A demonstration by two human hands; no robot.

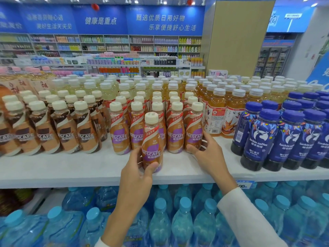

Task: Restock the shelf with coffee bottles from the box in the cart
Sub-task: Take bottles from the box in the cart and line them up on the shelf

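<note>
At the front of the white shelf (pixel 71 168), my left hand (pixel 140 168) is wrapped round the lower body of a coffee bottle (pixel 152 145). It stands upright just ahead of the front row (pixel 121 132) of matching bottles, though I can't tell whether its base is down. My right hand (pixel 208 152) has thumb and fingers curled about the foot of the end bottle (pixel 195 131) in that row, steadying it, I reckon. I judge this to be the placing step. Next I need to slide the held bottle back into line, label forward, without knocking its neighbours. It's a small waisted bottle with a cream cap and a tan-and-purple Nescafé wrap crossed by a red-and-white band. Neither box nor cart is in view.
</note>
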